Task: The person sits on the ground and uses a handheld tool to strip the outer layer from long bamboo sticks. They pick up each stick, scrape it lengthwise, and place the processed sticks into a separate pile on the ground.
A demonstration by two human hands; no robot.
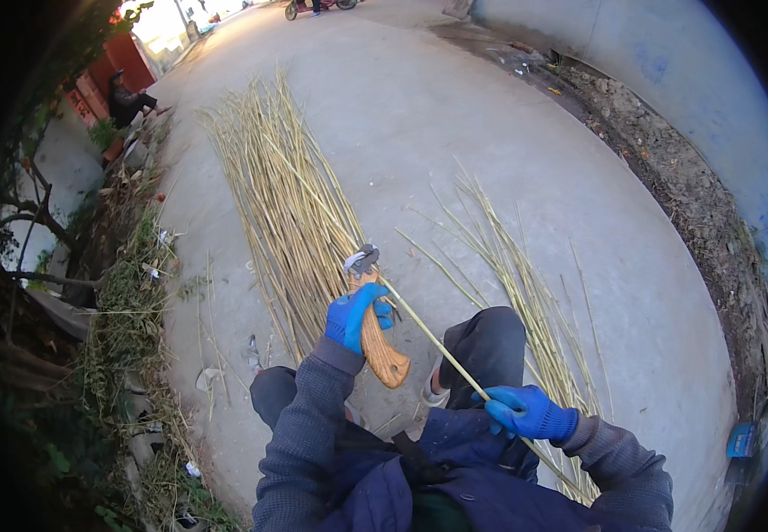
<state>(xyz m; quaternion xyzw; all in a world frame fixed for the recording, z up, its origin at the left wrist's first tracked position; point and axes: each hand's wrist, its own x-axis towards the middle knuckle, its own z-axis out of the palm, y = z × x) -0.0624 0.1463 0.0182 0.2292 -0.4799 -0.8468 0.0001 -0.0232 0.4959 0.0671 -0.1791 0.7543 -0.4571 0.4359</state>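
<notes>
I sit on a wide grey concrete ground [455, 124] that fills most of the frame. A big pile of long yellow reeds [282, 195] lies on it in the upper middle, fanning up toward the top. A smaller pile of reeds [526, 275] lies on the right side, running down past my right knee. A dirt strip with weeds [136, 301] runs down the left edge, and a pale wall [712, 80] curves along the upper right. Far off in the upper left a person [127, 99] sits by a red wall. In the middle of the frame my left hand [355, 315], in a blue glove, has its fingers wrapped tight around a tool with a wooden handle [379, 341]. Its metal head touches one thin reed [428, 332]. My right hand [526, 412], also in a blue glove, is lower right, fingers closed around that same reed.
</notes>
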